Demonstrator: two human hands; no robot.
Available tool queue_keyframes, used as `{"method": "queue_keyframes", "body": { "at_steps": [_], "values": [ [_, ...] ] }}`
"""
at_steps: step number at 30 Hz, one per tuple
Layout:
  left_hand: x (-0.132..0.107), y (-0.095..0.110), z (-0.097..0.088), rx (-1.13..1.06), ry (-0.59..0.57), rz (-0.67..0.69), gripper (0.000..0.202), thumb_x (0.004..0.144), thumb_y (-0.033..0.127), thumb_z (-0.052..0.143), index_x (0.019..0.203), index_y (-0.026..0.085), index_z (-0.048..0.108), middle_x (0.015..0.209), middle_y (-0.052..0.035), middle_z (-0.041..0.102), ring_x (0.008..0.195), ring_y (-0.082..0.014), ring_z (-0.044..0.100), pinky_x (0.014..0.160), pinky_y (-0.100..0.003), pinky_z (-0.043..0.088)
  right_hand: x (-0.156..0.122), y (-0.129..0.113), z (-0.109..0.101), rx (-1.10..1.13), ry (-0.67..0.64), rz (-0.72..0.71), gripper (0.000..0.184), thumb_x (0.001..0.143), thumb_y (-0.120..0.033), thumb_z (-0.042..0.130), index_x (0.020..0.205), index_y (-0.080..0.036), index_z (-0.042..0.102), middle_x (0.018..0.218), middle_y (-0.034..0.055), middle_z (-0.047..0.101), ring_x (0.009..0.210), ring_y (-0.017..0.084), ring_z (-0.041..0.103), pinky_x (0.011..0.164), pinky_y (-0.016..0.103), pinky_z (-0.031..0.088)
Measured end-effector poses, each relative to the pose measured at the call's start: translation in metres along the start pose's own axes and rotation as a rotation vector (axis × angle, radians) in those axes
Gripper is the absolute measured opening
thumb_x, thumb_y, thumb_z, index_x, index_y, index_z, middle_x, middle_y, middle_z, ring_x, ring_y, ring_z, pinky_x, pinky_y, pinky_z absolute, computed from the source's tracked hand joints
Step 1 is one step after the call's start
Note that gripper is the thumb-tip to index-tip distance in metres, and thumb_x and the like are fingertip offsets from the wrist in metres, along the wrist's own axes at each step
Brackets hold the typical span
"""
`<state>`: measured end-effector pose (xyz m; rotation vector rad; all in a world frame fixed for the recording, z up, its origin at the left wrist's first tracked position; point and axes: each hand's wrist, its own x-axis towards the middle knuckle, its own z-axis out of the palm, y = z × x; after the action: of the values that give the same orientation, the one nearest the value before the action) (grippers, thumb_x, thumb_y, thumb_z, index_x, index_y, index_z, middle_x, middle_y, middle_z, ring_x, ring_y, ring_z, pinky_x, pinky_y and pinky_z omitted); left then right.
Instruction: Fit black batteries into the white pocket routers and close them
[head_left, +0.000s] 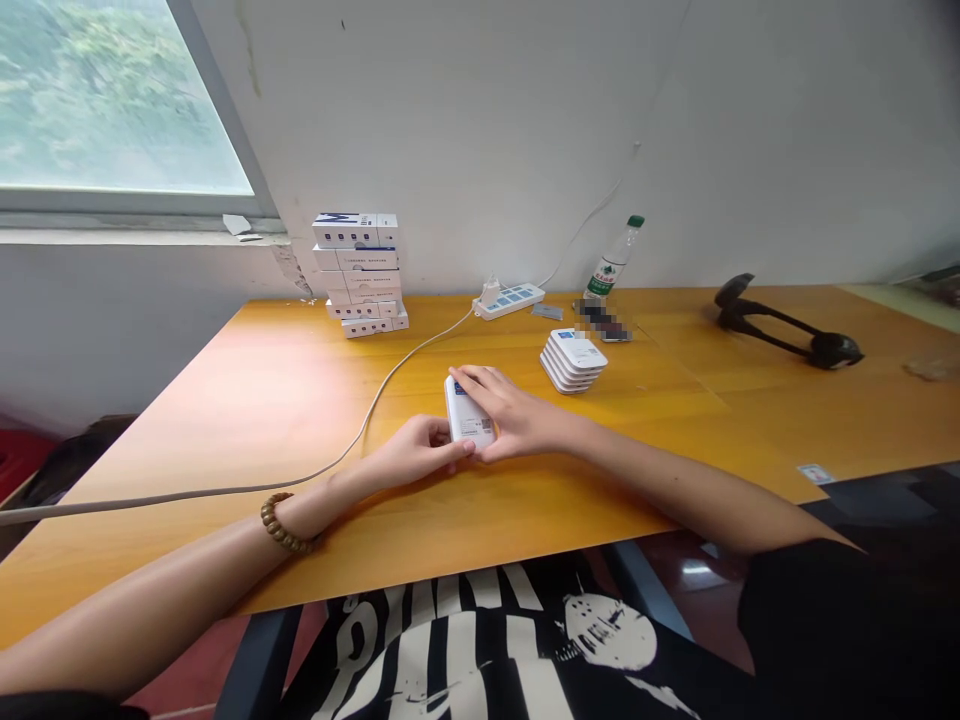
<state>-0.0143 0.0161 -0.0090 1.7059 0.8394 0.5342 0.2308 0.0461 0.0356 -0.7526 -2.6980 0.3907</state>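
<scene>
Holding a white, slim, round-cornered electronic device (465, 414) between both hands, the person has it over the near middle of the wooden desk (285, 400); whether its lower edge rests on the wood cannot be told. The right hand (519, 414) is part-curled, fingers over the top and thumb by the lower right corner. The left hand (421, 448) is loosely bent, its thumb at the bottom edge, its other fingers partly hidden behind.

The step in hand looks like steadying or turning the device; the next move would call for a firm grip on the edges, clear of the label. That face carries a blue patch, small print and a square code, too tiny to read.

Just beyond the right hand is a neat stack of similar white devices (573, 362), the top one also blue-patched. Farther back, a white power strip (510, 300) has blue socket faces, and a green-capped water bottle (611, 262) wears a green-and-white label with illegible characters. At the left rises a pile of white cartons (360, 285); a large dark-blue "M" shows on top, with unreadable fine print below.
</scene>
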Motion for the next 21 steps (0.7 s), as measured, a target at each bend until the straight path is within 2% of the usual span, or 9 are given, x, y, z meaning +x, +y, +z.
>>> {"method": "queue_keyframes", "body": {
  "at_steps": [3, 5, 7, 9, 10, 12, 14, 21],
  "values": [
    [-0.001, 0.001, 0.0, 0.024, -0.027, 0.055, 0.049, 0.097, 0.065, 0.065, 0.091, 0.017, 0.071, 0.077, -0.0041, 0.075, 0.065, -0.015, 0.063, 0.061, -0.025, 0.044, -0.012, 0.022, -0.048, -0.005, -0.097, 0.047, 0.123, 0.081, -0.041, 0.085, 0.177, -0.024, 0.011, 0.177, 0.0192, 0.03, 0.165, 0.043, 0.027, 0.132, 0.061, 0.029],
    [0.0, 0.003, -0.002, 0.068, 0.018, 0.054, 0.048, 0.098, 0.063, 0.063, 0.086, 0.018, 0.069, 0.077, -0.0038, 0.074, 0.065, -0.0149, 0.062, 0.061, -0.025, 0.044, -0.025, 0.047, -0.094, -0.032, -0.123, 0.206, 0.12, 0.078, -0.039, 0.085, 0.177, -0.027, 0.017, 0.18, 0.0138, 0.03, 0.163, 0.042, 0.032, 0.133, 0.056, 0.03],
    [0.001, 0.004, -0.004, 0.112, 0.066, 0.038, 0.047, 0.1, 0.061, 0.06, 0.084, 0.018, 0.068, 0.076, -0.0032, 0.074, 0.064, -0.0146, 0.061, 0.06, -0.025, 0.043, -0.038, 0.074, -0.137, -0.057, -0.2, 0.414, 0.117, 0.076, -0.043, 0.084, 0.176, -0.031, 0.024, 0.18, 0.0092, 0.033, 0.161, 0.044, 0.038, 0.132, 0.056, 0.033],
    [0.002, 0.006, -0.005, 0.133, 0.084, 0.031, 0.047, 0.101, 0.06, 0.057, 0.082, 0.018, 0.067, 0.075, -0.003, 0.073, 0.063, -0.0144, 0.059, 0.059, -0.025, 0.042, -0.049, 0.097, -0.167, -0.069, -0.294, 0.581, 0.121, 0.07, -0.048, 0.086, 0.175, -0.031, 0.028, 0.178, 0.0084, 0.038, 0.16, 0.048, 0.037, 0.131, 0.058, 0.035],
    [0.002, 0.006, -0.006, 0.136, 0.083, 0.033, 0.047, 0.101, 0.06, 0.057, 0.082, 0.018, 0.067, 0.075, -0.0029, 0.073, 0.062, -0.0143, 0.059, 0.058, -0.025, 0.042, -0.053, 0.106, -0.175, -0.069, -0.32, 0.635, 0.123, 0.068, -0.049, 0.087, 0.175, -0.029, 0.029, 0.177, 0.0091, 0.038, 0.161, 0.049, 0.036, 0.131, 0.06, 0.034],
    [0.003, 0.007, -0.005, 0.143, 0.078, 0.038, 0.046, 0.101, 0.059, 0.057, 0.081, 0.018, 0.067, 0.074, -0.0027, 0.071, 0.061, -0.0138, 0.057, 0.056, -0.025, 0.041, -0.058, 0.119, -0.18, -0.055, -0.356, 0.683, 0.125, 0.065, -0.052, 0.088, 0.174, -0.029, 0.03, 0.176, 0.0099, 0.04, 0.161, 0.05, 0.035, 0.13, 0.063, 0.034],
    [0.004, 0.007, -0.006, 0.146, 0.074, 0.045, 0.047, 0.101, 0.059, 0.057, 0.08, 0.018, 0.066, 0.074, -0.0028, 0.07, 0.06, -0.0137, 0.056, 0.055, -0.025, 0.041, -0.06, 0.125, -0.177, -0.029, -0.379, 0.677, 0.124, 0.066, -0.054, 0.088, 0.174, -0.03, 0.031, 0.175, 0.0101, 0.043, 0.159, 0.051, 0.038, 0.129, 0.064, 0.035],
    [0.0, -0.001, -0.01, 0.131, 0.063, 0.037, 0.045, 0.101, 0.058, 0.058, 0.083, 0.018, 0.069, 0.076, -0.0044, 0.072, 0.06, -0.0143, 0.059, 0.053, -0.024, 0.043, -0.06, 0.133, -0.166, 0.037, -0.378, 0.666, 0.118, 0.067, -0.051, 0.09, 0.172, -0.034, 0.037, 0.174, 0.0098, 0.045, 0.158, 0.05, 0.04, 0.13, 0.062, 0.035]
  ]
}}
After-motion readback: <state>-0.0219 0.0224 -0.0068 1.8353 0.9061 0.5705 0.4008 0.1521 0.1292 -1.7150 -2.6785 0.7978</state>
